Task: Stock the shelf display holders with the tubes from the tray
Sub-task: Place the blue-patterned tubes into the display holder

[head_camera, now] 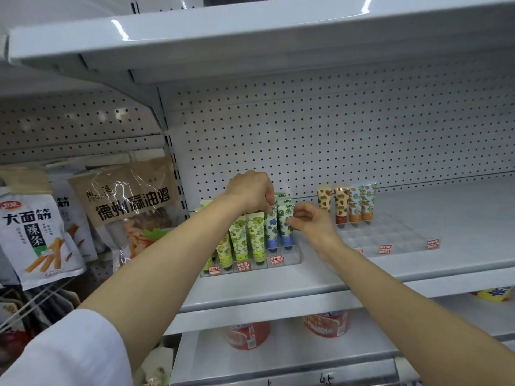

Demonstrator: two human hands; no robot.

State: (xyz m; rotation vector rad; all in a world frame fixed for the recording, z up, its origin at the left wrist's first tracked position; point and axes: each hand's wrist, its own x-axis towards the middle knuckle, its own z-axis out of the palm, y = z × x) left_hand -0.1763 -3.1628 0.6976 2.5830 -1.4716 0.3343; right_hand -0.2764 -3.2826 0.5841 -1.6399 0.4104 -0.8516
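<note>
A clear display holder [289, 261] on the white shelf holds several upright tubes: green-patterned ones [239, 240] at the left and blue-flowered ones [271, 227] at the right. My left hand [250, 190] reaches over the holder and pinches the top of a blue-flowered tube. My right hand [309, 218] pinches the side of the rightmost blue-flowered tube [285, 221]. A second clear holder [390, 235] to the right holds several strawberry and orange tubes [347, 203] along its back row. No tray is in view.
Snack bags [36, 235] hang on hooks at the left, beside a large brown packet [131, 201]. Red tubs [248, 334] stand on the shelf below. A white shelf [250, 37] overhangs above. Red price tags [433, 243] line the right holder's front.
</note>
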